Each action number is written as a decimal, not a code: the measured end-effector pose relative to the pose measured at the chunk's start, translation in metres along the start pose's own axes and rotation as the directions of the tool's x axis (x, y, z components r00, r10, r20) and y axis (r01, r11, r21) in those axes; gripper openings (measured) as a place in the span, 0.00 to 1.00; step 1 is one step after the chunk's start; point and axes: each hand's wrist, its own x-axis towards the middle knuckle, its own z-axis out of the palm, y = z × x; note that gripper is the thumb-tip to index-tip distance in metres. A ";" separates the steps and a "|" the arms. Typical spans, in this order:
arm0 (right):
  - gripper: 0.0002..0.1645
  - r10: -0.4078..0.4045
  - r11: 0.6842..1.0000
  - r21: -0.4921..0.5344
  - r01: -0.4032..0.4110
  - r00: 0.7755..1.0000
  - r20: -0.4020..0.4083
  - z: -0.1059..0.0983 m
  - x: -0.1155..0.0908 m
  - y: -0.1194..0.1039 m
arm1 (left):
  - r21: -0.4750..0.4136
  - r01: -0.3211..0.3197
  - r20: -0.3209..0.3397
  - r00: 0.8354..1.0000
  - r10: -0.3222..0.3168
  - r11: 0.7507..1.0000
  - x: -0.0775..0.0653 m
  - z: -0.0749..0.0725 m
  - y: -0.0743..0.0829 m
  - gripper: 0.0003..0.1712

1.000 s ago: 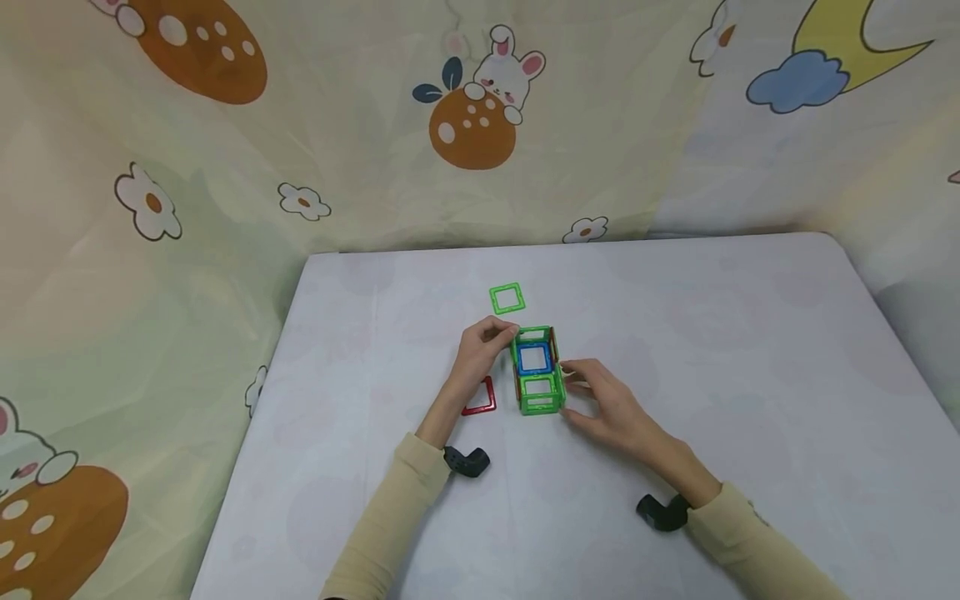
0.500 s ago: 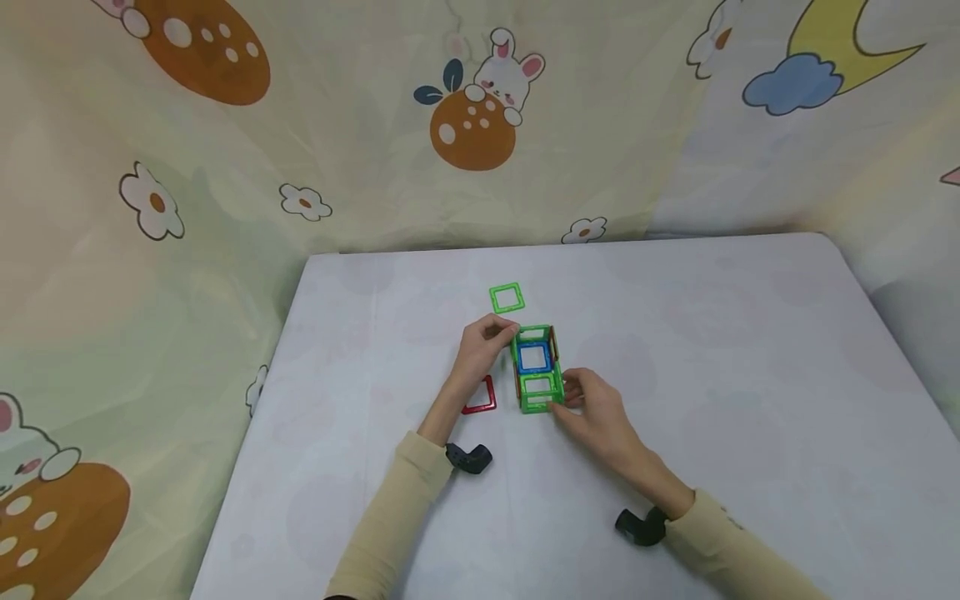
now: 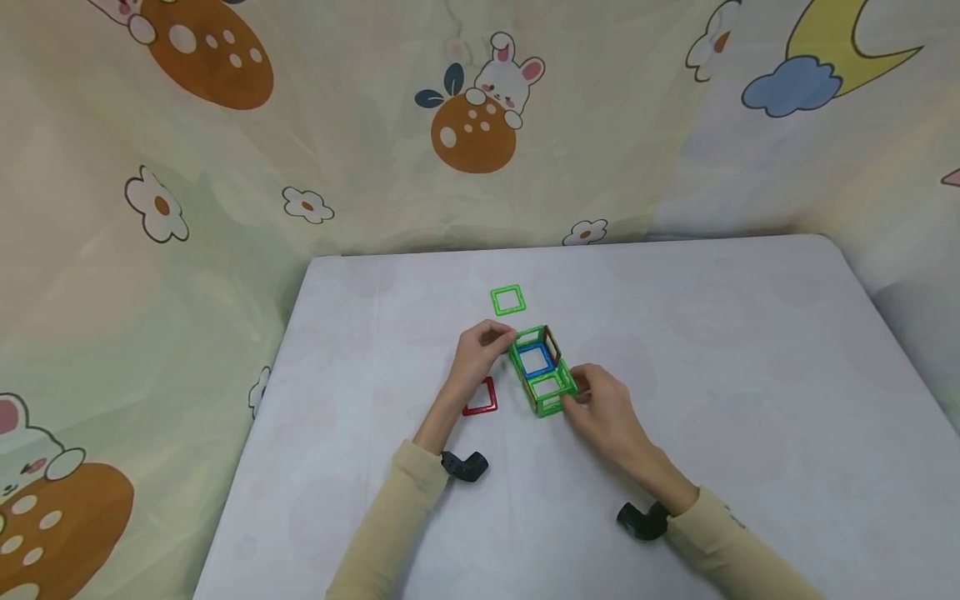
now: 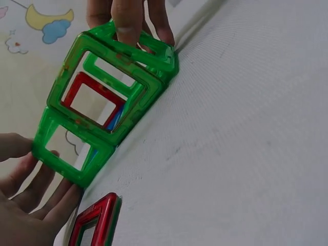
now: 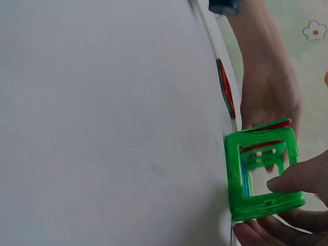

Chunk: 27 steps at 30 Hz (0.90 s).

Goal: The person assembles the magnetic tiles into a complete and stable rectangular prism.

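An open box-like build of magnetic tiles [image 3: 540, 375] stands on the white table, mostly green with a blue tile [image 3: 537, 374] inside and red ones in its walls. My left hand [image 3: 476, 360] pinches its far left corner between thumb and fingers. At the near right end, my right hand [image 3: 609, 412] grips the green wall; in the right wrist view its thumb [image 5: 294, 179] lies over the square opening while the other fingers curl beneath. Beside my left wrist lies a loose red tile [image 3: 480, 410], with a green layer against it in the left wrist view.
A single green tile [image 3: 510, 312] lies flat beyond the build. Each wrist wears a black camera mount [image 3: 465, 467]. Behind the table [image 3: 750, 375] hangs a cloth printed with rabbits, flowers and a moon.
The tile build has turned, its near end swinging to the right. My right hand has closed its thumb onto the near wall; my left hand stays at the far left corner.
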 end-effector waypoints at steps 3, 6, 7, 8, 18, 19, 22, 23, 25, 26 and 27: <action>0.17 0.002 1.000 -0.006 -0.002 1.000 -0.015 -0.006 0.004 0.005 | -0.003 -0.002 0.004 1.000 0.002 1.000 -0.005 -0.001 0.001 0.16; 0.15 0.013 1.000 -0.015 -0.014 0.999 -0.032 -0.012 0.010 0.010 | -0.004 0.016 0.009 1.000 -0.016 1.000 -0.010 -0.001 0.002 0.16; 0.14 0.017 1.000 -0.016 -0.018 0.999 -0.037 -0.014 0.012 0.011 | -0.001 0.022 0.011 1.000 -0.022 1.000 -0.012 -0.001 0.003 0.15; 0.14 0.022 1.000 -0.019 -0.023 0.999 -0.039 -0.016 0.014 0.013 | 0.003 0.029 0.013 0.999 -0.029 1.000 -0.014 -0.001 0.004 0.15; 0.14 0.064 0.998 -0.022 -0.064 0.998 -0.027 -0.022 0.029 0.022 | 0.070 0.111 -0.010 0.994 -0.110 0.991 -0.027 0.003 0.015 0.16; 0.14 0.066 0.998 -0.019 -0.067 0.997 -0.027 -0.022 0.031 0.023 | 0.072 0.117 -0.012 0.993 -0.117 0.990 -0.028 0.003 0.016 0.16; 0.13 0.072 0.997 -0.020 -0.072 0.997 -0.030 -0.022 0.035 0.025 | 0.072 0.128 -0.015 0.992 -0.128 0.989 -0.030 0.004 0.018 0.16; 0.13 0.071 0.997 -0.022 -0.072 0.997 -0.033 -0.022 0.037 0.025 | 0.071 0.132 -0.017 0.991 -0.131 0.989 -0.030 0.004 0.018 0.16; 0.12 0.068 0.997 -0.025 -0.069 0.997 -0.039 -0.021 0.040 0.026 | 0.067 0.141 -0.022 0.990 -0.140 0.988 -0.031 0.004 0.018 0.16; 0.12 0.067 0.997 -0.024 -0.068 0.997 -0.043 -0.020 0.041 0.027 | 0.062 0.144 -0.024 0.990 -0.142 0.988 -0.031 0.004 0.018 0.17; 0.12 0.062 0.998 -0.020 -0.063 0.997 -0.049 -0.020 0.043 0.028 | 0.059 0.149 -0.027 0.989 -0.147 0.987 -0.032 0.004 0.017 0.17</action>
